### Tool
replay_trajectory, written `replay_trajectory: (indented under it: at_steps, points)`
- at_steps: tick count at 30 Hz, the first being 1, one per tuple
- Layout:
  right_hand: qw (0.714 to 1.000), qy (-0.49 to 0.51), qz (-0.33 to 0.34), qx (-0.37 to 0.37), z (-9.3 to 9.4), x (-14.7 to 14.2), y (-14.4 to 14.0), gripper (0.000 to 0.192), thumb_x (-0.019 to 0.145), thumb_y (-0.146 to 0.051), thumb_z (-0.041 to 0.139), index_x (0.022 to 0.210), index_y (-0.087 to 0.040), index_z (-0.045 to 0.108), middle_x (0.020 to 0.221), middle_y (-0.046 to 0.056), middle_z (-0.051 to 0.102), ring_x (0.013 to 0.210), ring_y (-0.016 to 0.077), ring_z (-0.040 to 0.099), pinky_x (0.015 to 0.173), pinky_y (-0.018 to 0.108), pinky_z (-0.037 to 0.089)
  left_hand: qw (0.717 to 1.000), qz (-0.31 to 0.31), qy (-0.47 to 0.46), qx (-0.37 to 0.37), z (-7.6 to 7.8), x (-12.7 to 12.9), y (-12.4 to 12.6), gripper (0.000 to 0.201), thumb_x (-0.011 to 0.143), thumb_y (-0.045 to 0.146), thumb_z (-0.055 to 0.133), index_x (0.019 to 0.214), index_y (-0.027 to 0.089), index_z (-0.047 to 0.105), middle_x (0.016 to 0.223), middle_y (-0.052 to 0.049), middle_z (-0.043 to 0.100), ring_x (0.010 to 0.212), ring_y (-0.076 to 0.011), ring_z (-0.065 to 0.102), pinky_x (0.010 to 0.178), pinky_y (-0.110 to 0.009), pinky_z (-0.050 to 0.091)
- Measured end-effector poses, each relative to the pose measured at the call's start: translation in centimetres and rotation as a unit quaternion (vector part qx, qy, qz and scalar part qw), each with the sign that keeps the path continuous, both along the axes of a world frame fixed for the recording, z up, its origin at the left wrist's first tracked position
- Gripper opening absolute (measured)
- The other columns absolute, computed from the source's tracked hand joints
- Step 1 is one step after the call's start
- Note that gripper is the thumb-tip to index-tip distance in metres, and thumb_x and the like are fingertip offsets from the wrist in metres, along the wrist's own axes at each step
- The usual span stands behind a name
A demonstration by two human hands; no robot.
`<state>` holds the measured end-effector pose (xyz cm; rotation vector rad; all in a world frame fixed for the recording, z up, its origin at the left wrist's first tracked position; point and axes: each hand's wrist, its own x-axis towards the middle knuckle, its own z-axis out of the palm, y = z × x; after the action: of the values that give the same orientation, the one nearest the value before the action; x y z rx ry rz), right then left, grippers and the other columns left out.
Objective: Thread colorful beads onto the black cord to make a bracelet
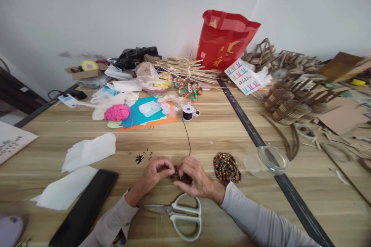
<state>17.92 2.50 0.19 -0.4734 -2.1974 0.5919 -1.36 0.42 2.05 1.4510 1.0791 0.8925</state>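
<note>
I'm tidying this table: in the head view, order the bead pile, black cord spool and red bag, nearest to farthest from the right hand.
1. Bead pile: right of the right hand.
2. Black cord spool: ahead of it.
3. Red bag: at the back, rightward of the spool.

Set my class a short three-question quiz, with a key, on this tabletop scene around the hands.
1. True or false: the metal scissors with pale handles lie with their blades pointing to the wearer's right.
2. The thin black cord leads towards the right hand from which thing? A) the pink yarn ball; B) the small white spool; C) the red bag.
3. Fill in: the pile of small multicoloured beads lies to the ____ of that hand.

Key: 1. False; they point left. 2. B. 3. right.
</note>
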Motion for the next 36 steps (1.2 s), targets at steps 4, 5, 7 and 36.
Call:
replay_trajectory:
  at_steps: [4,5,7,36]
  points:
    - [1.0,0.014,-0.001,-0.012,-0.18,-0.14,0.08,0.013,0.088,-0.031,0.054,0.085,-0.019,0.049,0.075,0.004,0.058,0.07,0.0159,0.051,0.066,0.029,0.041,1.0,0.0,-0.004,0.002,-0.08,0.04,-0.09,0.013,0.074,0.025,0.066,0.066,0.014,0.064,0.068,-0.001,0.06,0.068,-0.0152,0.054,0.066,-0.025,0.041]
    - [1.0,0.014,-0.001,-0.014,-0.23,-0.16,0.1,0.01,0.09,-0.027,0.052,0.086,-0.019,0.05,0.075,0.004,0.058,0.071,0.0156,0.052,0.066,0.028,0.042,1.0,0.001,-0.002,0.004,-0.1,0.04,-0.1,0.013,0.074,0.025,0.066,0.066,0.014,0.064,0.068,-0.001,0.06,0.069,-0.0153,0.054,0.066,-0.025,0.041]
    - [1.0,0.011,0.0,-0.016,-0.33,-0.17,0.14,0.006,0.091,-0.023,0.05,0.088,-0.018,0.052,0.076,0.005,0.059,0.071,0.0153,0.053,0.067,0.028,0.042,1.0,0.004,0.006,0.006,-0.16,-0.01,-0.08,0.013,0.074,0.025,0.065,0.067,0.015,0.064,0.068,-0.001,0.06,0.069,-0.0153,0.053,0.067,-0.025,0.041]
    - [0.998,-0.015,-0.055,-0.028,-0.64,-0.09,0.32,0.014,0.093,-0.022,0.047,0.085,-0.018,0.058,0.074,0.004,0.057,0.07,0.016,0.05,0.063,0.027,0.04,0.999,0.036,0.034,0.019,-0.49,-0.05,0.13,0.014,0.077,0.025,0.062,0.068,0.014,0.061,0.067,-0.001,0.058,0.067,-0.0143,0.053,0.064,-0.025,0.041]
